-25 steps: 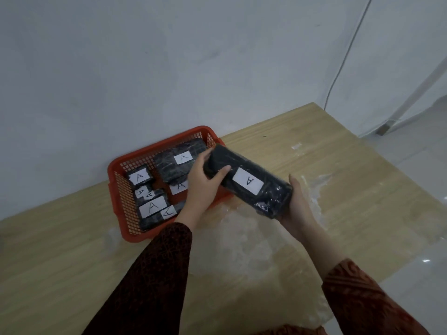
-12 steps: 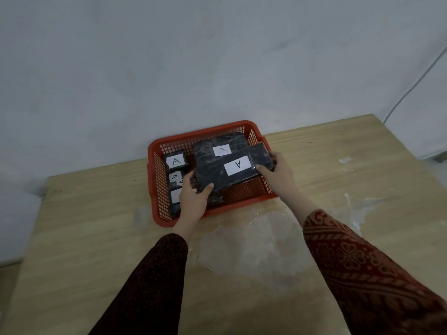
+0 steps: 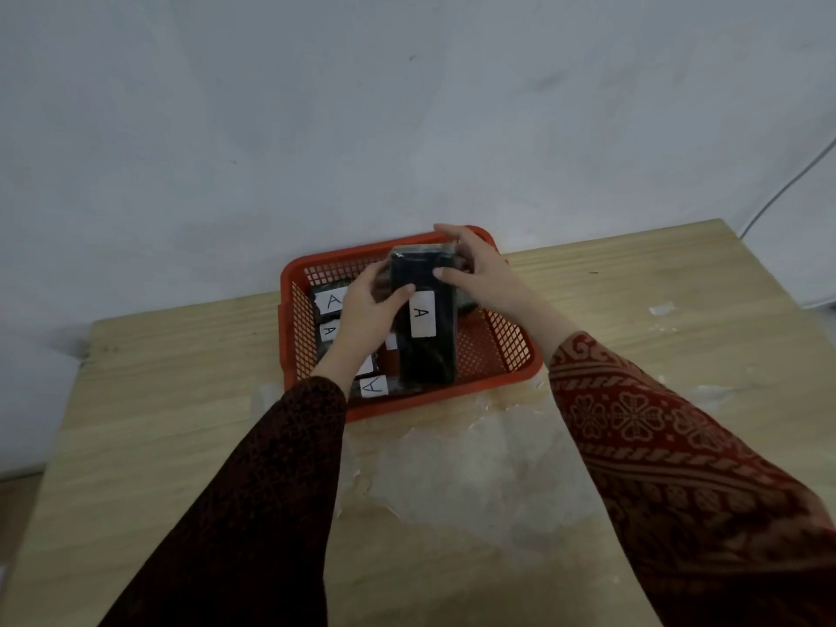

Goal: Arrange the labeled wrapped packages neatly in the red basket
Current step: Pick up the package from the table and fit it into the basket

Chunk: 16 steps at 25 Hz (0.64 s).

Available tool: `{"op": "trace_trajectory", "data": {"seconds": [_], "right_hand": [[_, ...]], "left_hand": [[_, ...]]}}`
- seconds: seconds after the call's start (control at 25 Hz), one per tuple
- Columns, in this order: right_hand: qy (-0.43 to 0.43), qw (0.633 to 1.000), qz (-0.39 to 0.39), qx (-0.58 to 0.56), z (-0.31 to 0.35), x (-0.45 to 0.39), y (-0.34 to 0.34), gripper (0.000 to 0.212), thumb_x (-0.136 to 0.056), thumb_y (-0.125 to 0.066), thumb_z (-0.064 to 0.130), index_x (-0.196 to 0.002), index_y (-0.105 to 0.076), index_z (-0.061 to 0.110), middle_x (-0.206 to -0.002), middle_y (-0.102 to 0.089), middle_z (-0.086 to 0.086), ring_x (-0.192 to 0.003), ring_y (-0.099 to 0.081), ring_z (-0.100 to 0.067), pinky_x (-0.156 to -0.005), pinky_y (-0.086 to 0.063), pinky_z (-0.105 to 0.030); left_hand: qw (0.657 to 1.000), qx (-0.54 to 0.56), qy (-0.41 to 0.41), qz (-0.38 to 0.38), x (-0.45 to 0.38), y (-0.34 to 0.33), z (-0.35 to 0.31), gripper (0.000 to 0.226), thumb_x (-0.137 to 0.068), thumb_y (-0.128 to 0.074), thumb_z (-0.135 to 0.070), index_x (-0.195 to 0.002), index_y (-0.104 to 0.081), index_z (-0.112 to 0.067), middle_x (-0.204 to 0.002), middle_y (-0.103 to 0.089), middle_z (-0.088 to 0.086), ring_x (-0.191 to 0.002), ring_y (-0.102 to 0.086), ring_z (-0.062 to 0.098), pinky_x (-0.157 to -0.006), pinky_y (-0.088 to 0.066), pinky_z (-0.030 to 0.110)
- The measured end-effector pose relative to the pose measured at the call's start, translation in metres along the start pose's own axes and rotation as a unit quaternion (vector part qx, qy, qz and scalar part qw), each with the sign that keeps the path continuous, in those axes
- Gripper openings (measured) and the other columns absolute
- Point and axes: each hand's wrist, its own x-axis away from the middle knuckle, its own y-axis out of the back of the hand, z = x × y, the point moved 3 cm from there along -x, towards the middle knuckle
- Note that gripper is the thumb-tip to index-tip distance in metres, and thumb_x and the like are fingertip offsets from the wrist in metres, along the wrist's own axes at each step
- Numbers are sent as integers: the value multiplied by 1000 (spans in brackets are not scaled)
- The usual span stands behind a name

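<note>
Packages wrapped in black lay in the red basket (image 3: 497, 373) on the wooden table (image 3: 181, 400), past a crinkled clear plastic sheet (image 3: 475, 468) nearest the viewer. Small labelled packages (image 3: 372, 386) at the basket's left were mostly hidden by the left hand (image 3: 368, 319). That hand and the right hand (image 3: 475, 269) both grasped the long package (image 3: 425, 319), its white A label (image 3: 422, 313) facing up. Another package behind the right hand was hard to make out.
</note>
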Motion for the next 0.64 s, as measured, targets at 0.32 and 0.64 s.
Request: {"op": "trace_trajectory", "data": {"seconds": [0.32, 0.64], "right_hand": [[-3, 938, 79, 337, -61, 34, -32, 111, -54, -84, 50, -141, -19, 25, -140, -39, -9, -126, -44, -27, -101, -46, -45], [108, 786, 155, 589, -58, 29, -26, 111, -64, -80, 34, -148, -9, 15, -145, -37, -10, -130, -39, -29, -107, -40, -43]], "left_hand": [[981, 158, 100, -44, 32, 8, 44, 58, -87, -63, -7, -132, -37, -32, -129, -50, 2, -105, -61, 16, -70, -61, 38], [984, -139, 69, -87, 48, 10, 70, 28, -84, -68, -30, -100, -58, -9, -100, -66, 6, -86, -58, 14, -74, -47, 28]]}}
